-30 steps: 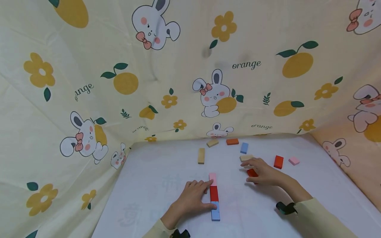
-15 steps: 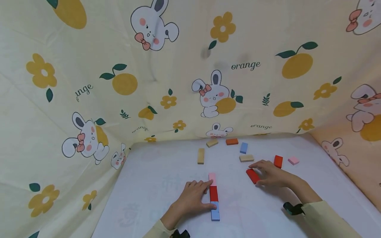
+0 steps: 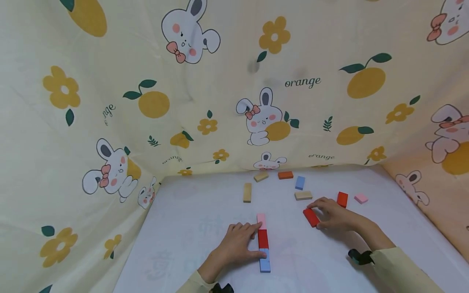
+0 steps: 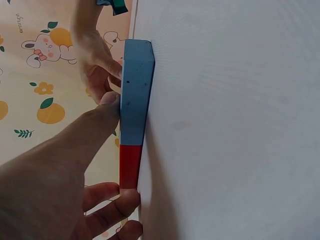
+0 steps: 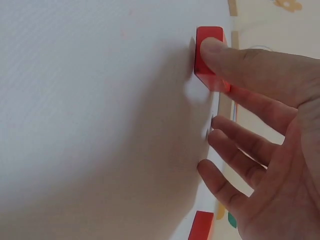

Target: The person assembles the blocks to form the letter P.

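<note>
A straight row of rectangular blocks runs away from the person: blue [image 3: 265, 266] nearest, red [image 3: 263, 239] in the middle, pink [image 3: 261, 217] farthest. Beside its left side lies the left hand [image 3: 234, 244], fingers spread, thumb touching the blue block and index fingertip at the pink one. The left wrist view shows that thumb against the blue block [image 4: 135, 112]. To the right of the row, the right hand [image 3: 334, 215] pinches a separate, slanted red block [image 3: 311, 218] lengthwise. In the right wrist view the thumb presses this red block's end [image 5: 210, 32]; the other fingers are spread.
Behind the hands are scattered tan blocks [image 3: 247, 192], an orange block [image 3: 285, 175] and a blue block [image 3: 300, 182]. Another red block [image 3: 342, 198] and a pink block [image 3: 361, 198] lie beyond the right hand. A printed cloth [image 3: 220, 81] rises behind the white table [image 3: 176, 219].
The right hand has shifted slightly right, uncovering more of the slanted red block and the tan block behind it. The left hand and the row have stayed in place.
</note>
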Available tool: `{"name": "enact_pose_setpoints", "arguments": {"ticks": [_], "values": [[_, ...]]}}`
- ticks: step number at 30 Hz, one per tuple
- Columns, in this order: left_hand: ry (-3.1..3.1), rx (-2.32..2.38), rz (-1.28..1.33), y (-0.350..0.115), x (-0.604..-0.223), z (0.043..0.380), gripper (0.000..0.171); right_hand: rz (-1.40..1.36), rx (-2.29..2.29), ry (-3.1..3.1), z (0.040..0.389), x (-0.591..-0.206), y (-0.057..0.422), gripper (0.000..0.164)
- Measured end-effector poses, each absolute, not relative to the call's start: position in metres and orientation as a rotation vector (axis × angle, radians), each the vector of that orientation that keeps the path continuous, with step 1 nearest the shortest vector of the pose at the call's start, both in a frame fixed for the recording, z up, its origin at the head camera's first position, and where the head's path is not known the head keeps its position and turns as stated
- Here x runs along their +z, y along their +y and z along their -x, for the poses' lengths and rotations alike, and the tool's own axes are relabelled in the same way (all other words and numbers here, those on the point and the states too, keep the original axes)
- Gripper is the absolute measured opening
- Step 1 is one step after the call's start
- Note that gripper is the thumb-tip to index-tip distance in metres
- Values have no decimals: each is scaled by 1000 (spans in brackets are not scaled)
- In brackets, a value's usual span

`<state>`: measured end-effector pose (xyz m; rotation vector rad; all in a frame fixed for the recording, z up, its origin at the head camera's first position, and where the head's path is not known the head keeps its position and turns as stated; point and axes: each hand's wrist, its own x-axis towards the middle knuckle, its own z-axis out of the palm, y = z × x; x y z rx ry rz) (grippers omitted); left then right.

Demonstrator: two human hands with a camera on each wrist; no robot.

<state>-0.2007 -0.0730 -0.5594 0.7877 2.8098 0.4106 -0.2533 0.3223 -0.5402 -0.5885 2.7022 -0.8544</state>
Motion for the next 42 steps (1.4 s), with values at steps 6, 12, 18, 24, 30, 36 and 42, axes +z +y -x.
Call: {"name": "enact_pose_setpoints", "arguments": {"ticks": [6,12,18,24,30,36,42], "values": [[2811,420,-781,-74,-559,200,97,532,-883,2715,257,-540,316,65],[2818,413,-788,-74,-560,198,97,542,-978,2693,261,-542,300,68],[2822,394,-803,-74,-562,198,97,599,-994,2735,270,-546,281,67],[2822,368,-803,-72,-561,198,97,676,-1040,2723,281,-549,263,66],[2818,385,-786,-71,-560,196,97,669,-1034,2709,291,-553,242,66],[2817,396,-781,-71,-562,196,96,676,-1030,2700,299,-556,225,66],[2822,392,-775,-70,-563,195,96,654,-1030,2674,306,-558,209,66]]}}
